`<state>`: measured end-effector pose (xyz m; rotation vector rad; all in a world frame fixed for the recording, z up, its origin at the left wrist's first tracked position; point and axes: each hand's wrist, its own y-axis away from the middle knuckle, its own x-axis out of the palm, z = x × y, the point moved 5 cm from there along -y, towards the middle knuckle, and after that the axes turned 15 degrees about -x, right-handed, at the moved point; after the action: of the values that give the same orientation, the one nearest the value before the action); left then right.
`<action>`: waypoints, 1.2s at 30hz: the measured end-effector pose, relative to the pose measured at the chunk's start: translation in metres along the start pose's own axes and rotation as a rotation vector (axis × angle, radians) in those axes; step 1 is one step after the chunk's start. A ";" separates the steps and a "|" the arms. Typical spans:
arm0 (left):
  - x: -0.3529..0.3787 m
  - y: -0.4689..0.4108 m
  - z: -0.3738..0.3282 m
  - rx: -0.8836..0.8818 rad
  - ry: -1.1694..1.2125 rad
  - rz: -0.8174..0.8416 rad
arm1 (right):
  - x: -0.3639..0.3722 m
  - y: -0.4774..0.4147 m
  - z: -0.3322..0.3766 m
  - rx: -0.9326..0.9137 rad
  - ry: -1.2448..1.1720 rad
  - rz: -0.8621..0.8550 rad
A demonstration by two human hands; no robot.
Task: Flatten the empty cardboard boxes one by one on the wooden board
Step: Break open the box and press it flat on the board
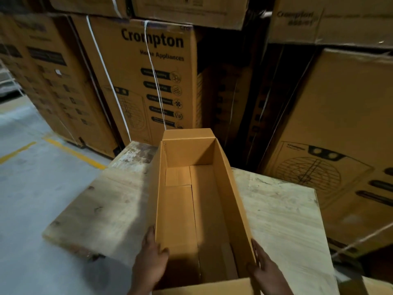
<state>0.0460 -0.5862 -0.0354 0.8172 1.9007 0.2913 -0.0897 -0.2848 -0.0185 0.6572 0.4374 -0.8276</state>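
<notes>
A long, narrow, empty cardboard box point(212, 209) stands open-topped on the wooden board point(282, 220), its length running away from me. My left hand point(150, 258) grips the box's left wall near the close end, thumb hooked over the rim into the box. My right hand point(266, 269) holds the right wall opposite, thumb inside and fingers along the outside. The far end flap stands upright. A near flap lies at the bottom edge of the view.
Tall stacks of printed cartons point(153, 77) bound with white straps rise behind the board, and more cartons point(344, 145) lean at the right. Grey concrete floor point(32, 188) with yellow lines point(74, 153) lies to the left.
</notes>
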 end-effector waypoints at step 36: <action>0.021 0.069 -0.107 0.083 0.713 0.507 | -0.029 0.039 0.183 -0.579 0.559 -0.344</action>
<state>-0.0243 -0.5050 0.0366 1.3809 2.3314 0.9174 -0.0574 -0.3751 0.1442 0.2588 1.2703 -0.7769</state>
